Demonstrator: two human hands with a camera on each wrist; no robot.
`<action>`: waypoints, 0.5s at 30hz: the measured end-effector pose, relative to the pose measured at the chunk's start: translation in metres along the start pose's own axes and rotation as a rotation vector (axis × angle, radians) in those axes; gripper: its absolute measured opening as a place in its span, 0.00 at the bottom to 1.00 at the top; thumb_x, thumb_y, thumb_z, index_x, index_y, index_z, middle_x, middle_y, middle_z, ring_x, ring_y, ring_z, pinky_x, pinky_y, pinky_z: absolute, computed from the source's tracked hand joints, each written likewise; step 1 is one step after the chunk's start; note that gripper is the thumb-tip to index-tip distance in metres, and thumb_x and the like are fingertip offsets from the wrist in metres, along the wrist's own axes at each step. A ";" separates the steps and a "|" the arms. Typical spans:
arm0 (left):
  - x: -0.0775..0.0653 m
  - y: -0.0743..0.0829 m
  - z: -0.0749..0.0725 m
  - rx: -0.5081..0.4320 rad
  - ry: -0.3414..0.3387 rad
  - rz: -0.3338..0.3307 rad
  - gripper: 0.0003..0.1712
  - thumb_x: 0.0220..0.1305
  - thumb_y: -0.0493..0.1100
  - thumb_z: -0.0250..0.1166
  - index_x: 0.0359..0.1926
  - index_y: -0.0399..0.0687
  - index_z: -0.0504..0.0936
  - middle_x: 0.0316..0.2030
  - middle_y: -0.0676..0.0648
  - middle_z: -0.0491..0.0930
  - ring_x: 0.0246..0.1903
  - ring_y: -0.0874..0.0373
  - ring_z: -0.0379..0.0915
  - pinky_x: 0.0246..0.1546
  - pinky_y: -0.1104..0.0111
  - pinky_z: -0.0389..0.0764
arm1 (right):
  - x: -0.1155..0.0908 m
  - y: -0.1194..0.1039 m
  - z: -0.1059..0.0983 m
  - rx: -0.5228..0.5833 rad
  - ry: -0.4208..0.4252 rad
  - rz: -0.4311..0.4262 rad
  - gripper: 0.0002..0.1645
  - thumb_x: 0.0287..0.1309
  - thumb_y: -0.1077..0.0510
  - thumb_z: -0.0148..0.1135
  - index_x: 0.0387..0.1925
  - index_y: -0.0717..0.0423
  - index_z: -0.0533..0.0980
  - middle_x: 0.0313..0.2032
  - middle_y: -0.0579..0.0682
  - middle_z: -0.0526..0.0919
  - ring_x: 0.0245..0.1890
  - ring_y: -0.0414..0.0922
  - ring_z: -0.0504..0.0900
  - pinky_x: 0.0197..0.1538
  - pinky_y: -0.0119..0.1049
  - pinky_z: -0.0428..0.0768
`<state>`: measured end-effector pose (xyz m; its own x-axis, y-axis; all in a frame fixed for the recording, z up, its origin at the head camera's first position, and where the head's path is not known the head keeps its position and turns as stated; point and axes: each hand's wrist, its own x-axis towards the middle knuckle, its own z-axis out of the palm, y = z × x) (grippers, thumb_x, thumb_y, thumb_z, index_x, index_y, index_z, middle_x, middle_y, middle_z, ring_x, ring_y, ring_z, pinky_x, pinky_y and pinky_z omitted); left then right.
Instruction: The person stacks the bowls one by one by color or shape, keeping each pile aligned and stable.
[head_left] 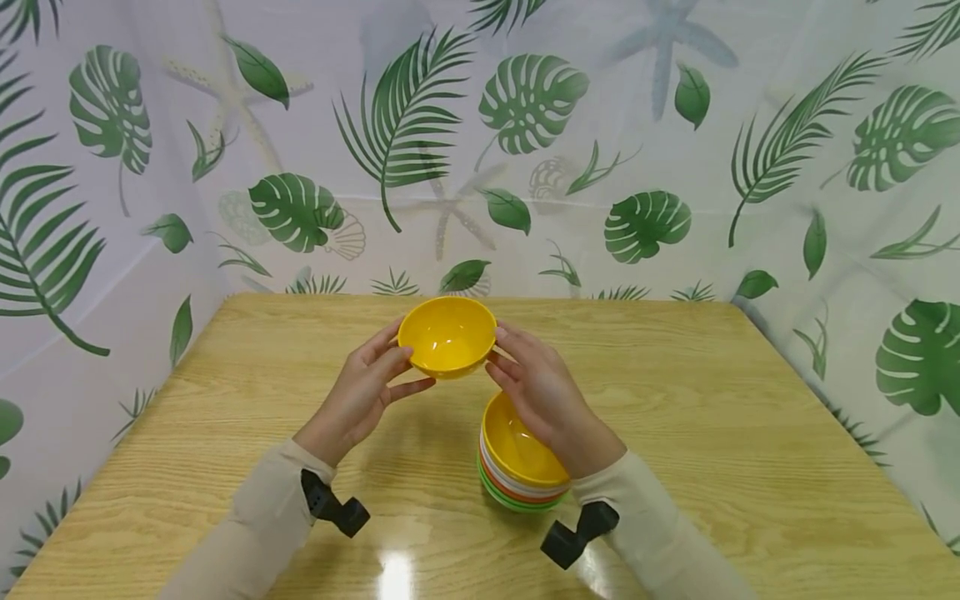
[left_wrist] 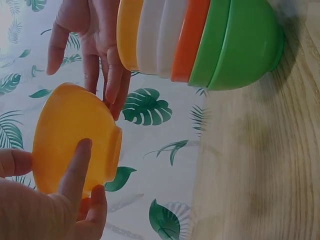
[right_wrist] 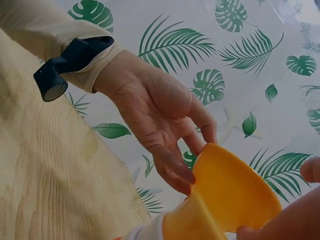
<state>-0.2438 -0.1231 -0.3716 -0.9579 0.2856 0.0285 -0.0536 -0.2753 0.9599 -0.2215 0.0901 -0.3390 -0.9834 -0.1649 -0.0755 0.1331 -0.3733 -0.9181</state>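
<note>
Tilted so its inside faces me, a yellow bowl (head_left: pixel 447 337) is held above the table between both hands. My left hand (head_left: pixel 360 396) grips its left side, thumb at the rim and fingers spread along the outer wall, as the left wrist view also shows. At the bowl's right rim, my right hand (head_left: pixel 542 385) holds it with thumb and fingers. Below the right hand stands a stack of nested bowls (head_left: pixel 517 450), yellow on top, then white, orange and green (left_wrist: pixel 245 45). The right hand and wrist cover part of that stack.
The wooden table (head_left: pixel 225 433) reaches back to a white wall covering (head_left: pixel 555 183) printed with green leaves, which also runs along both sides. Dark wrist cameras (head_left: pixel 333 504) are strapped over both cream sleeves (head_left: pixel 258 517).
</note>
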 end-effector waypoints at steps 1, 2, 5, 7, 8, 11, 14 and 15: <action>-0.001 0.001 -0.001 0.009 -0.012 0.008 0.32 0.72 0.36 0.51 0.74 0.49 0.54 0.65 0.40 0.62 0.53 0.54 0.72 0.52 0.52 0.77 | -0.001 0.001 0.000 -0.038 -0.013 -0.016 0.30 0.70 0.58 0.51 0.69 0.63 0.58 0.67 0.55 0.62 0.66 0.51 0.63 0.70 0.42 0.61; -0.003 0.002 -0.002 0.021 -0.022 0.019 0.32 0.72 0.37 0.51 0.74 0.49 0.54 0.65 0.40 0.62 0.54 0.53 0.72 0.52 0.52 0.77 | -0.002 0.001 0.001 -0.082 -0.025 -0.032 0.31 0.69 0.59 0.53 0.69 0.62 0.58 0.67 0.54 0.62 0.66 0.50 0.64 0.70 0.42 0.61; -0.007 0.007 -0.002 0.039 -0.036 0.049 0.33 0.72 0.39 0.54 0.73 0.49 0.55 0.65 0.40 0.61 0.56 0.51 0.70 0.52 0.52 0.77 | -0.004 0.003 0.003 -0.218 -0.031 -0.084 0.36 0.63 0.60 0.61 0.70 0.57 0.59 0.66 0.50 0.65 0.64 0.48 0.67 0.68 0.42 0.65; -0.010 0.010 -0.002 0.057 -0.041 0.066 0.33 0.71 0.40 0.56 0.73 0.49 0.56 0.65 0.40 0.61 0.57 0.49 0.69 0.50 0.53 0.79 | -0.006 0.004 0.004 -0.293 -0.016 -0.124 0.38 0.60 0.58 0.64 0.69 0.54 0.61 0.64 0.48 0.67 0.62 0.47 0.70 0.65 0.41 0.69; -0.011 0.011 -0.001 0.071 -0.040 0.071 0.33 0.70 0.40 0.57 0.72 0.49 0.56 0.64 0.41 0.61 0.57 0.49 0.68 0.49 0.54 0.80 | -0.007 0.004 0.004 -0.327 -0.003 -0.144 0.39 0.59 0.58 0.66 0.69 0.52 0.61 0.63 0.47 0.67 0.61 0.47 0.70 0.63 0.41 0.71; -0.015 0.015 0.002 0.122 -0.020 0.097 0.32 0.69 0.41 0.58 0.71 0.48 0.59 0.64 0.42 0.63 0.56 0.50 0.70 0.45 0.58 0.83 | -0.009 0.004 0.005 -0.404 0.042 -0.219 0.38 0.58 0.57 0.67 0.67 0.52 0.62 0.61 0.48 0.68 0.58 0.47 0.72 0.58 0.37 0.76; -0.019 0.015 0.008 0.169 0.009 0.116 0.30 0.69 0.41 0.59 0.69 0.48 0.62 0.62 0.44 0.67 0.51 0.54 0.73 0.39 0.66 0.84 | -0.012 0.005 0.005 -0.429 0.051 -0.249 0.34 0.59 0.58 0.66 0.65 0.53 0.65 0.59 0.51 0.71 0.55 0.48 0.76 0.52 0.34 0.80; -0.019 0.015 0.010 0.174 0.018 0.120 0.29 0.69 0.41 0.59 0.68 0.47 0.63 0.61 0.44 0.68 0.49 0.54 0.74 0.37 0.69 0.83 | -0.013 0.005 0.006 -0.434 0.046 -0.257 0.33 0.60 0.58 0.65 0.65 0.54 0.66 0.58 0.52 0.72 0.54 0.49 0.77 0.51 0.34 0.80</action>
<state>-0.2232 -0.1237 -0.3550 -0.9594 0.2440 0.1418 0.1090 -0.1430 0.9837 -0.2077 0.0850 -0.3408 -0.9833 -0.0737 0.1665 -0.1683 0.0192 -0.9855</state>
